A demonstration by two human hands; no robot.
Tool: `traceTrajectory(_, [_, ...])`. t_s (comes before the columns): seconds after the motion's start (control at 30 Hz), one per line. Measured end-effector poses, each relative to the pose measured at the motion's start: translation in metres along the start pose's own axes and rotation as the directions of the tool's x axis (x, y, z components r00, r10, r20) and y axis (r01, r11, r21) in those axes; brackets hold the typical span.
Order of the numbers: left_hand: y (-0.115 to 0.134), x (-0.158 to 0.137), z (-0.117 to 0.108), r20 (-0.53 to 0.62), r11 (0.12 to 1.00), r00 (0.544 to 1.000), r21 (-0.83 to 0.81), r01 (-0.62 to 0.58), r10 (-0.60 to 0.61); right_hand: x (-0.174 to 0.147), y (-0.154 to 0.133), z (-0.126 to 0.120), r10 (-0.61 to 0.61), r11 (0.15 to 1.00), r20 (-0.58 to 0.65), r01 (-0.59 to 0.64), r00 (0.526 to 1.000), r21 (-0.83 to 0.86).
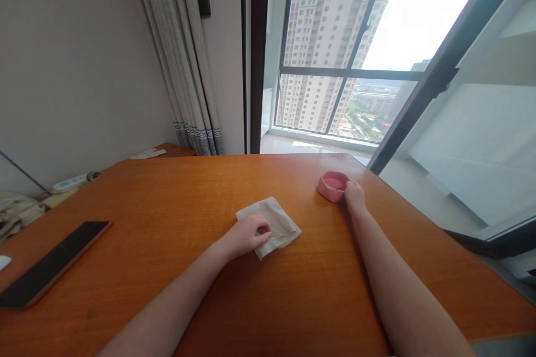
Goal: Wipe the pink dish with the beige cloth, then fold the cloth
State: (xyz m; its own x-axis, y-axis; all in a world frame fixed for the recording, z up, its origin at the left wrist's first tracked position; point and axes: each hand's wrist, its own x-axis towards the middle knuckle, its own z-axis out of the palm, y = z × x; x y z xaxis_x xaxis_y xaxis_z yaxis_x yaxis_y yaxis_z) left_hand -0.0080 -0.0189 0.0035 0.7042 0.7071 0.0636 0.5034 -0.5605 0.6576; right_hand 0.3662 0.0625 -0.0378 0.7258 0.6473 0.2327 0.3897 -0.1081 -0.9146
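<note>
My left hand (251,234) rests with curled fingers on a white paper tissue (277,223), pressing its left part to the wooden table (167,195). The tissue lies folded and mostly flat, its corners spread on the wood. Farther right, my right hand (355,196) is closed on the right side of a small pink faceted dish (329,189), open at the top. The dish stands upright near the table's far right corner. My fingers hide its right edge, and I cannot tell if it has a handle there.
A long black-topped slab (54,265) lies at the left, with a white rounded object (4,261) beside it. Past the left edge are a white power strip (69,183) and crumpled fabric (17,212). A curtain (184,67) and windows (335,39) stand beyond the table.
</note>
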Motion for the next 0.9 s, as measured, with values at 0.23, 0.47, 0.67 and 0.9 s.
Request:
traceTrajectory(0.23, [0.015, -0.012, -0.002, 0.069, 0.99, 0.995, 0.115, -0.082, 0.075, -0.005, -0.005, -0.003, 0.04, 0.989, -0.043, -0.046, 0.998, -0.141])
traceTrajectory(0.47, [0.006, -0.005, -0.005, 0.098, 0.997, 0.992, -0.004, -0.077, 0.077, -0.058, -0.061, 0.008, -0.457, 0.859, -0.099, 0.409, 0.884, -0.31])
traceTrajectory(0.67, [0.001, -0.002, -0.003, 0.079, 0.994, 0.991, -0.007, -0.105, 0.106, -0.128, -0.103, 0.036, -0.747, 0.544, 0.345, 0.82, 0.569, -0.176])
traceTrajectory(0.9, [0.011, -0.002, -0.002, -0.043, 0.994, 0.993, 0.002, -0.107, 0.107, -0.138, -0.107, 0.034, -0.755, 0.486, 0.445, 0.867, 0.481, -0.112])
